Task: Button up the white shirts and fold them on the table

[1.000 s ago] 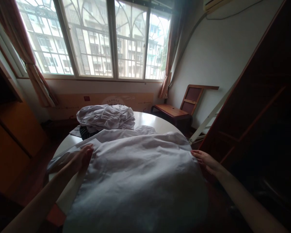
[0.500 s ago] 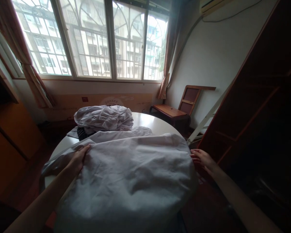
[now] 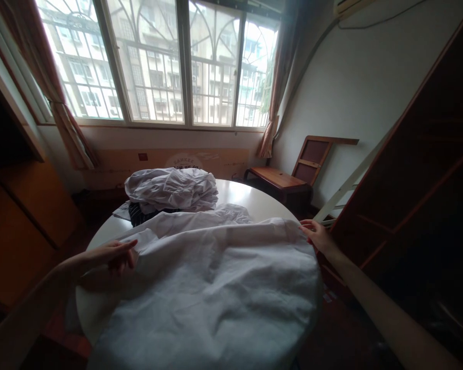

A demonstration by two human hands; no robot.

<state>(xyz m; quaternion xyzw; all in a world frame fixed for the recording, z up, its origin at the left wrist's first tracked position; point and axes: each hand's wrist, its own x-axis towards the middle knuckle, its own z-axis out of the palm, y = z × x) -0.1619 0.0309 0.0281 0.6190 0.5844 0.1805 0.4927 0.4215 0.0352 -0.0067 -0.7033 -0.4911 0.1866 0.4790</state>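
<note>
While white cloth (image 3: 219, 288) is running out of view below, the left hand (image 3: 118, 253) and right hand (image 3: 319, 237) are curling at its edges, grip unclear.

Some bits we can't see
The big white cloth (image 3: 216, 277) runs off the bottom edge. The crumpled pile (image 3: 172, 189) hides part of the stripy dark cloth (image 3: 138, 216) and the round sign (image 3: 183, 160).

tan panel (image 3: 154, 160) | arched lettering (image 3: 183, 161): "ANKEE", first letter unclear | Chinese characters (image 3: 185, 167) beneath: illegible
</note>
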